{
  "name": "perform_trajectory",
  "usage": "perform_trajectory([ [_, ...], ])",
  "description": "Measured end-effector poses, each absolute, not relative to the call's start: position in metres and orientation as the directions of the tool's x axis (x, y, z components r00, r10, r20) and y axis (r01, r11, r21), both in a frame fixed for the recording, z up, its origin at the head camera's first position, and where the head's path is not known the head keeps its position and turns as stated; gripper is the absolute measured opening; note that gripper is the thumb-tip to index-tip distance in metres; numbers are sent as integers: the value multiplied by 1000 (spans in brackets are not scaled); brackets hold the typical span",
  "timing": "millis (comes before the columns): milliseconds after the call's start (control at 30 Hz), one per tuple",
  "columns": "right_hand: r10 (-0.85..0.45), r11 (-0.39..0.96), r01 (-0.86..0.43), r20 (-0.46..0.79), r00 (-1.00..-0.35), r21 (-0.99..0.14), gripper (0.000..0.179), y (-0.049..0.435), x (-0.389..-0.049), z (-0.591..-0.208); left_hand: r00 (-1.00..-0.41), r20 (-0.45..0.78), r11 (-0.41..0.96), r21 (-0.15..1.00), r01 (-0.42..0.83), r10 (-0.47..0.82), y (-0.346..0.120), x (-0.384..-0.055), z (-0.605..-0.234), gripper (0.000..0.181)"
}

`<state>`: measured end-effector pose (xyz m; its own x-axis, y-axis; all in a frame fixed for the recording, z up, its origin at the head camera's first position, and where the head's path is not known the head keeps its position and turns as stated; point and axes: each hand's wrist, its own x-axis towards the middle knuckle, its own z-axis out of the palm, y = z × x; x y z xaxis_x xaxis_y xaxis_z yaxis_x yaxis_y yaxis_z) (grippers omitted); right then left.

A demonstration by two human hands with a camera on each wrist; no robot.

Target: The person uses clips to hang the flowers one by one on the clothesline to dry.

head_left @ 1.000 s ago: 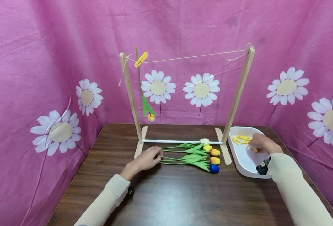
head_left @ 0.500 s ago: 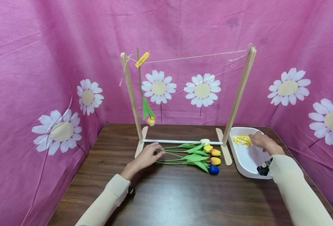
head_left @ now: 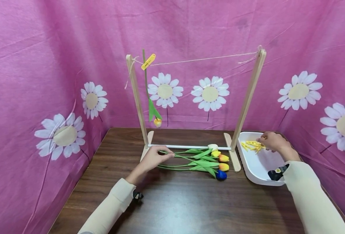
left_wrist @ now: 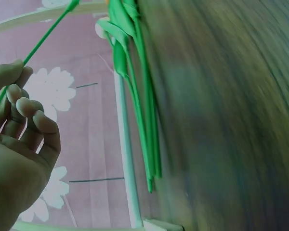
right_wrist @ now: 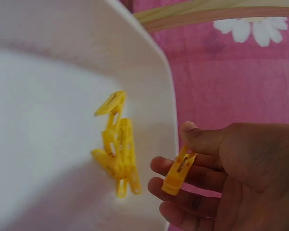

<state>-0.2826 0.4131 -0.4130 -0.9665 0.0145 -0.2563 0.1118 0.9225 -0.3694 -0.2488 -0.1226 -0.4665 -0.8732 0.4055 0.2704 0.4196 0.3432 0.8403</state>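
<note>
Your worktop (head_left: 175, 208) looks like smooth, grained wood with a glossy sheen, while the frame (head_left: 248, 97) looks like matt wood, strung with rough, fibrous string (head_left: 201, 59). You have smooth, plastic-looking clothespins (right_wrist: 125, 154), tray (head_left: 260, 167) and tulip leaves (head_left: 204, 163). Your sleeves (head_left: 310, 191) look like matt cloth, as does the creased backdrop (head_left: 219, 26).

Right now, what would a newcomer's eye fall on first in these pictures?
Probably the upside-down tulip, clipped by a yellow clothespin near the left end of the string. Next, the bright tulips on the table, where the left hand pinches a green stem. Over at the right, the right hand holds another clothespin by the far end of the white tray.
</note>
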Motion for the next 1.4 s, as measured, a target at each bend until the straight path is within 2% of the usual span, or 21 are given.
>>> perform_trajectory([
  [200, -15, 929, 56, -188, -982, -366, 56, 414, -281, -401, -906, 255, 212, 917, 337, 337, -115, -244, -454, 16],
  [433, -58, 932, -13, -113, -992, -362, 49, 408, -281, -389, -905, 308, 67, 938, 340, 293, -107, -238, -438, 19],
  [600, -72, 938, -47, -62, -995, -345, 45, 397, -278, -377, -872, 346, -64, 936, 346, 346, -102, -237, -430, 23],
  [800, -131, 940, -106, -57, -990, -324, 46, 376, -271, -361, -789, 438, -221, 899, 378, 430, -97, -237, -422, 19],
  [900, -169, 939, -143, -59, -984, -313, 44, 364, -268, -354, -785, 444, -237, 896, 376, 432, -94, -236, -418, 18],
  [1133, -238, 922, -202, -73, -968, -330, 42, 332, -259, -340, -845, 379, -169, 925, 339, 378, -89, -235, -407, 21],
  [1267, -307, 898, -280, -28, -951, -339, 37, 316, -256, -333, -867, 361, -111, 932, 344, 344, -88, -236, -400, 21],
  [1400, -350, 870, -334, 24, -937, -363, 36, 301, -252, -325, -865, 394, -92, 918, 385, 310, -86, -241, -393, 23],
])
